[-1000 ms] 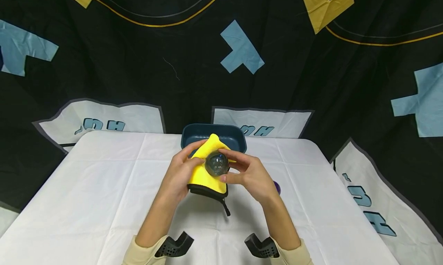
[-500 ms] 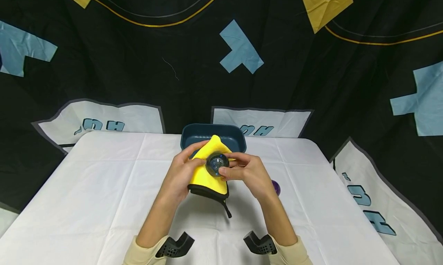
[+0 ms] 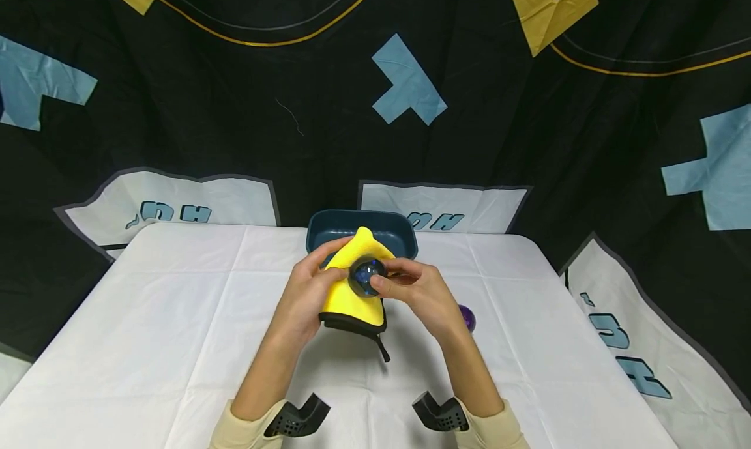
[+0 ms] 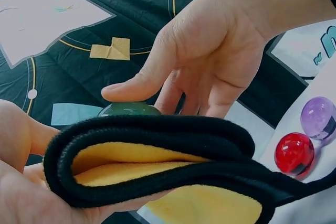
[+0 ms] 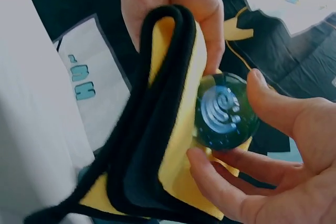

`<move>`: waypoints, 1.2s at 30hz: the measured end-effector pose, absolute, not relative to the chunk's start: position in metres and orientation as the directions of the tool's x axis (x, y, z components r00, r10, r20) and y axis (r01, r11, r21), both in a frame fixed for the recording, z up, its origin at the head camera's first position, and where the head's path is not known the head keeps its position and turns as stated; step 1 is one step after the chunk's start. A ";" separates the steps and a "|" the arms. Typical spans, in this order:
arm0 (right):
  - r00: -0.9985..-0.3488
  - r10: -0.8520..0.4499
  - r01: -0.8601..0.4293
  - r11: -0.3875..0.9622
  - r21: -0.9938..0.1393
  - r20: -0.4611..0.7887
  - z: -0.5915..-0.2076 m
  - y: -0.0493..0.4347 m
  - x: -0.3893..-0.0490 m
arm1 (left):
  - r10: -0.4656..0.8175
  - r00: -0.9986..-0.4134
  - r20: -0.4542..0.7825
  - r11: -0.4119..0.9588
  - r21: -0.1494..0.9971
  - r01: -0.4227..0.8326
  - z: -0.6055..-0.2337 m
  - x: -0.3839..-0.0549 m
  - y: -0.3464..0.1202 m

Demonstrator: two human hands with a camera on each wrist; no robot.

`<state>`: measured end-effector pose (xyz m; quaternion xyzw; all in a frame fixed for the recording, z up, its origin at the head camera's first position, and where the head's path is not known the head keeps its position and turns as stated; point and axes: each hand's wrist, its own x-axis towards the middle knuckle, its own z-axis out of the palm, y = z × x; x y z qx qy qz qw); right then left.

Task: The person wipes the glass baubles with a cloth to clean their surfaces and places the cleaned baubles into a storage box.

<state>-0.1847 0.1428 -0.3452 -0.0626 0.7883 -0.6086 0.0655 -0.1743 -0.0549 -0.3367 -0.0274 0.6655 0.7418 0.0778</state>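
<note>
A clear, dark-tinted glass ball [image 3: 362,276] lies against a folded yellow cloth [image 3: 352,305] with black edging and a hanging loop. My right hand [image 3: 424,296] pinches the ball at its right side between thumb and fingers. The cloth is held from the left by my left hand [image 3: 306,292], its thumb on top at the ball's edge and other fingers hidden behind. In the right wrist view the ball [image 5: 226,111] shows a pale blue swirl inside. Black-edged folds of the cloth [image 4: 152,124] cover most of the ball in the left wrist view.
A dark blue tub [image 3: 317,224] stands behind the hands at the far table edge. On the white tablecloth [image 3: 193,318], a purple ball [image 3: 467,318] sits right of my right forearm. A red ball [image 4: 294,154] lies near it in the left wrist view.
The ball has turned in my right fingers and looks darker and bluer. My right thumb and fingers have shifted left over it. The left hand and cloth stay nearly in place.
</note>
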 end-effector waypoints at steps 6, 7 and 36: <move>-0.985 -0.167 -0.071 0.238 -0.969 0.031 -0.341 0.137 -0.179 | 0.079 -0.986 -0.150 -0.105 0.982 -0.158 -0.337 -0.175 -0.056; -0.984 -0.173 -0.076 0.245 -0.966 0.033 -0.340 0.137 -0.179 | 0.079 -0.986 -0.149 -0.104 0.982 -0.157 -0.337 -0.175 -0.056; -0.986 -0.158 0.015 0.222 -0.975 -0.051 -0.341 0.144 -0.182 | 0.076 -0.987 -0.143 -0.086 0.985 -0.149 -0.336 -0.172 -0.052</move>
